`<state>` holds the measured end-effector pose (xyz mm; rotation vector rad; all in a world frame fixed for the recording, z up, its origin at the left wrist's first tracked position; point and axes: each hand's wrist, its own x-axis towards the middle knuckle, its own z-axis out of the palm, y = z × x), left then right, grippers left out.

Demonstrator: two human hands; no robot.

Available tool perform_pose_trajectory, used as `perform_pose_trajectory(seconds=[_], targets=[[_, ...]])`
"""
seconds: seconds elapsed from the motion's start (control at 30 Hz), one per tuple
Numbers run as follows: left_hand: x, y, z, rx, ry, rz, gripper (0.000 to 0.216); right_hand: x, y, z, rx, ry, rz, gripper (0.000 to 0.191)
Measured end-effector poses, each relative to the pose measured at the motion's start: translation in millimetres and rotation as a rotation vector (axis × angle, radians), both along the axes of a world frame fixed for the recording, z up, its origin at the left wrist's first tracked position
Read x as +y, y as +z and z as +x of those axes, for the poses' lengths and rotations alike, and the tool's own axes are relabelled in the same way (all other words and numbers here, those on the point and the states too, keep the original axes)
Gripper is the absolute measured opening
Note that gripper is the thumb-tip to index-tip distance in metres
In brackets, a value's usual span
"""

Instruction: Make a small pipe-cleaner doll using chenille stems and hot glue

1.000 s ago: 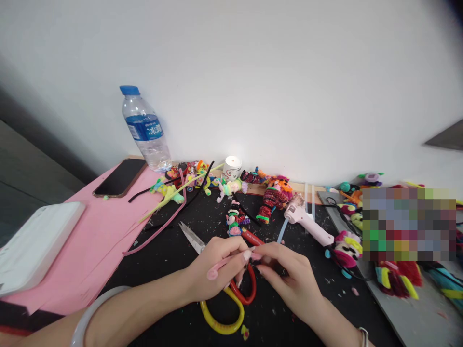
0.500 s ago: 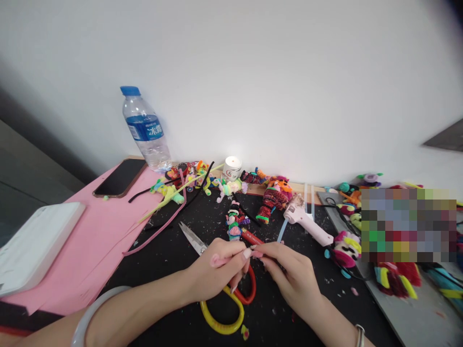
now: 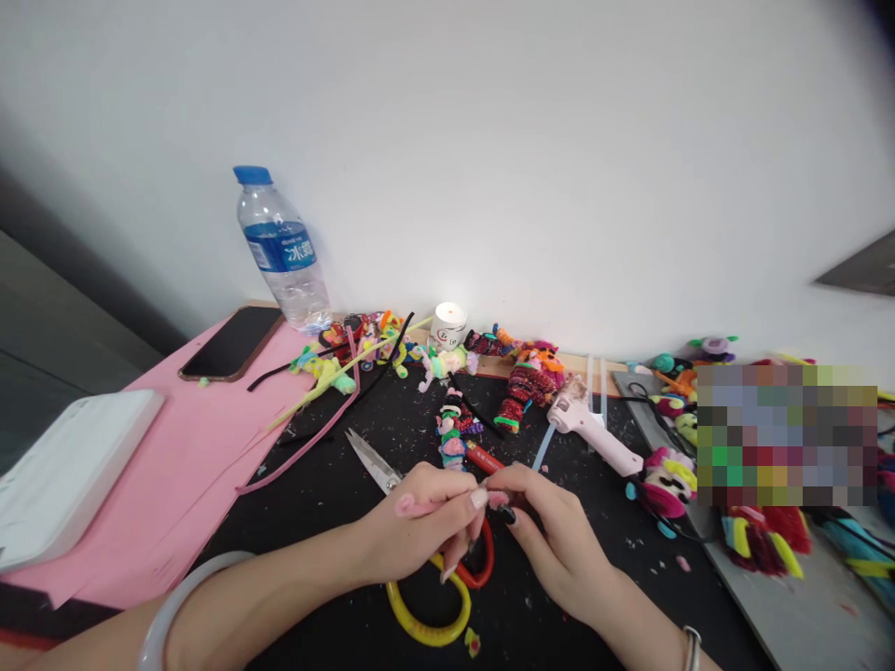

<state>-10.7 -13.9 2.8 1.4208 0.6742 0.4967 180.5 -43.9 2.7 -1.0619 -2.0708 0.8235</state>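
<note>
My left hand (image 3: 419, 533) pinches a short pink pipe cleaner (image 3: 412, 506) between thumb and fingers. My right hand (image 3: 552, 536) meets it fingertip to fingertip and pinches the other end of the same piece. Both hands hover over scissors (image 3: 426, 596) with one yellow and one red handle loop, whose blades point up-left on the black mat (image 3: 336, 485). A red pen-like tool (image 3: 486, 458) lies just beyond the fingers. A pale bangle sits on my left wrist.
A water bottle (image 3: 282, 252), a phone (image 3: 230, 343) on pink paper (image 3: 174, 457) and a white box (image 3: 66, 471) are at left. A lit candle (image 3: 448, 324), pipe-cleaner figures (image 3: 521, 387), a pink glue gun (image 3: 594, 431) and more figures on a grey board (image 3: 790, 596) lie behind and right.
The pink piece in my left hand has tipped from slanting down-left to nearly level. My right hand has curled in closer to the left fingertips. Nothing on the table has moved.
</note>
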Motion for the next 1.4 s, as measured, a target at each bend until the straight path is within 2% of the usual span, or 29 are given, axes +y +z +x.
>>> perform_pose_trajectory(seconds=[0.1,0.27,0.6,0.93,1.1,1.27,1.4], targets=[[0,-0.4,2,-0.052,-0.05,-0.14,0.037,-1,-2.3,-1,-0.003,0.029,0.002,0.014],[-3,-0.9,4,-0.023,-0.052,-0.109,0.035,-3,-5.1,-4,-0.015,0.006,0.022,0.017],[-6,4.5,0,0.169,-0.043,0.359,0.03,-3,-0.9,-9,-0.067,-0.067,0.077,0.02],[-7,-7.7,0,0.336,0.037,0.904,0.022,-7,-5.0,-11,-0.163,-0.117,0.125,0.017],[-6,-6.6,1,0.372,0.053,1.071,0.021,-8,-6.2,-13,-0.25,-0.161,0.156,0.018],[-6,-7.3,1,0.389,0.062,1.092,0.022,-9,-5.5,-13,-0.223,-0.174,0.139,0.019],[-4,-8.2,0,0.313,0.064,0.915,0.024,-7,-2.9,-10,-0.092,-0.152,0.069,0.023]])
